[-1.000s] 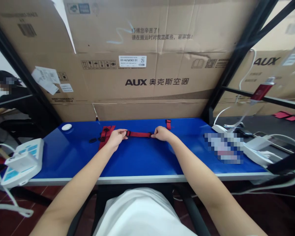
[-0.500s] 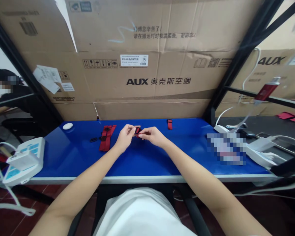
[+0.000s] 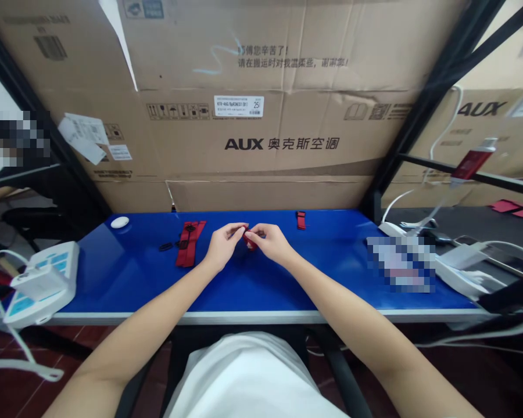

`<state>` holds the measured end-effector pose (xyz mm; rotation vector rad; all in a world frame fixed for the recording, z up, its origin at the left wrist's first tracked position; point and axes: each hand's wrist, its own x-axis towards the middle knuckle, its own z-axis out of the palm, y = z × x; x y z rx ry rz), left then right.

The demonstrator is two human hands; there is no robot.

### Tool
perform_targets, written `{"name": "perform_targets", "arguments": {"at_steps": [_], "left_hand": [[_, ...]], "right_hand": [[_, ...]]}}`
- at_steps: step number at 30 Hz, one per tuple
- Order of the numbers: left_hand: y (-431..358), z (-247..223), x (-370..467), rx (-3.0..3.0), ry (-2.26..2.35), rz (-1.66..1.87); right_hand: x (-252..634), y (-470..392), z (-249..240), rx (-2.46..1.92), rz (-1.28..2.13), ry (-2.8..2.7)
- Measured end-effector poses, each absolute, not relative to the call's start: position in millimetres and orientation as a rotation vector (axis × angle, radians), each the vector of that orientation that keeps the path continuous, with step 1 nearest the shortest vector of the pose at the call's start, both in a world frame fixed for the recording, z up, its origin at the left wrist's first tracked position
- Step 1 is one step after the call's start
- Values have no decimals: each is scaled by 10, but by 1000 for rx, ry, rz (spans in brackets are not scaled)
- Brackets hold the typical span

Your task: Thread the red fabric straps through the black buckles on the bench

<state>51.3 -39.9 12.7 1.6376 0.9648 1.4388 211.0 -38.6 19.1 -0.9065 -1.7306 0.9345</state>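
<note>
Just above the blue table, a short piece of red webbing strap [image 3: 251, 244] sits between my two hands. My left hand [image 3: 221, 247] is closed, thumb and fingers pinching the strap's left side. My right hand [image 3: 272, 240] pinches it from the right, its thumb near the left thumb. Fingers cover most of the strap, and the black buckle on it is hidden now. Left of my hands lie several red straps [image 3: 187, 249] with black buckles on top. Beside them rests a loose black buckle [image 3: 165, 247]. Another red strap with a black buckle [image 3: 301, 220] lies farther back.
A tall cardboard sheet [image 3: 261, 165] closes off the back of the blue table [image 3: 261, 290]. White power strips [image 3: 47, 284] stand at left, with cables. A white round object [image 3: 119, 222] is at the back left. At right are a blurred-out item [image 3: 401, 264] and cables. Another person sits far left.
My fingers have shifted and come closer together on the strap. Its black buckle showed before and is covered now, while more red webbing hangs below the thumbs.
</note>
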Motion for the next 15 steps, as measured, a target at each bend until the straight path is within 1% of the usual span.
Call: {"name": "perform_targets", "arguments": {"at_steps": [8, 15], "left_hand": [[-382, 98, 491, 1574, 954, 1443], [-353, 19, 506, 1293, 831, 1380]], "right_hand": [[2098, -357, 148, -894, 1132, -1585], [2086, -360, 101, -890, 1095, -1587]]}}
